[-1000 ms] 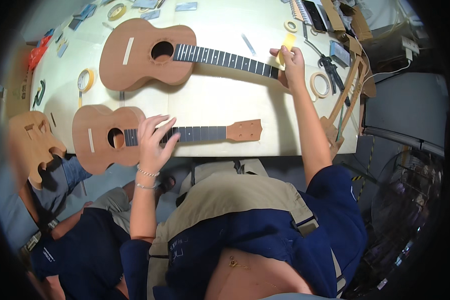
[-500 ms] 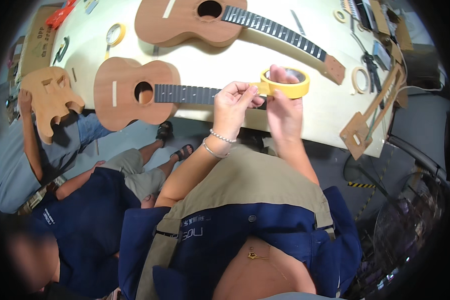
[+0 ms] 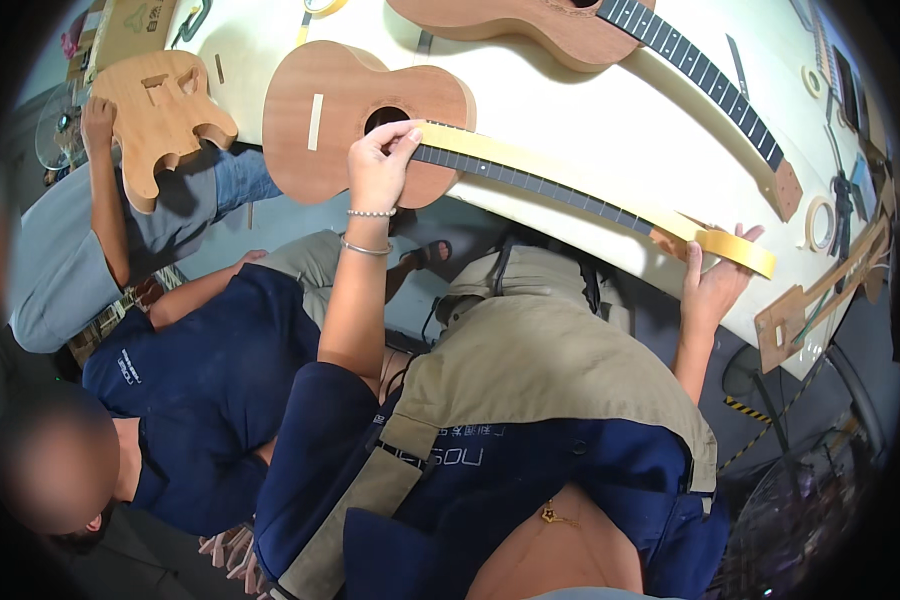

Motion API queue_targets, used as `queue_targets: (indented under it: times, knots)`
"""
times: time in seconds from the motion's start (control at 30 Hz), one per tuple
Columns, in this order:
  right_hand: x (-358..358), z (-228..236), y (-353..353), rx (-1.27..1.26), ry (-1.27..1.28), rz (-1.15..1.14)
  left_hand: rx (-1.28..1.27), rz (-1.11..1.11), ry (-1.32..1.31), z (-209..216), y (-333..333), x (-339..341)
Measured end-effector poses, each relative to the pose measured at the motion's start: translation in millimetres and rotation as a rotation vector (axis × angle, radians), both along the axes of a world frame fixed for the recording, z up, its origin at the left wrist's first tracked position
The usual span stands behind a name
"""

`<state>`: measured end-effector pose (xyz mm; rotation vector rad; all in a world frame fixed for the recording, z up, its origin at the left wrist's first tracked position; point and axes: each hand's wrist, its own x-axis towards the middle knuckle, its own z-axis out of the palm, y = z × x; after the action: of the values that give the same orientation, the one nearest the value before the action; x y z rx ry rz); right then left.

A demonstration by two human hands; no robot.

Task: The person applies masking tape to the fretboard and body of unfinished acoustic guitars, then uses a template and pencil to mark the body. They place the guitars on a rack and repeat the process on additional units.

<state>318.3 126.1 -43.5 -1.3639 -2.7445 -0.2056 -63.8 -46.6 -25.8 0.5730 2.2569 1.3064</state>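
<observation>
My left hand (image 3: pixel 377 165) pinches the free end of a yellow tape strip (image 3: pixel 542 161) near the sound hole of a small unfinished guitar (image 3: pixel 308 165). The strip stretches along the dark fretboard (image 3: pixel 530 177) toward the headstock, covering part of its far side; whether it touches the wood I cannot tell. My right hand (image 3: pixel 708 290) grips the roll of yellow tape (image 3: pixel 738 252) just past the headstock, fingers partly hidden behind it. The guitar lies on the pale table (image 3: pixel 580 110) with its neck pointing right.
A second unfinished guitar (image 3: pixel 530 30) lies farther back. Another tape roll (image 3: pixel 820 223) and wooden neck pieces (image 3: pixel 785 325) are at the right. On the left, a person's hand (image 3: pixel 98 125) holds a wooden electric guitar body (image 3: pixel 165 110). Another person in dark blue (image 3: pixel 210 400) sits beside me.
My hands have moved apart, left hand to the sound hole and right hand beyond the headstock, drawing a long strip off the roll. The view has shifted, so the table things appear farther right.
</observation>
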Motion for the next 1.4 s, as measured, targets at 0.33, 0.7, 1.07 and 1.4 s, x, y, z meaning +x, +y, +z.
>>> queue_targets:
  times: [0.33,0.7,1.07,1.4]
  knots:
    - [-21,4,-15,-0.585,0.823,-0.363,-0.010,0.076,-0.073,6,7,-5]
    - [-17,-13,-19,-0.594,0.927,-0.383,-0.132,0.006,0.484,0,3,15]
    - [-26,-24,-23,-0.368,0.797,-0.378,-0.697,-0.615,1.001,-1,6,70]
    - [-37,-55,-26,-0.129,0.772,0.066,-0.147,-0.795,0.693,-7,92,128]
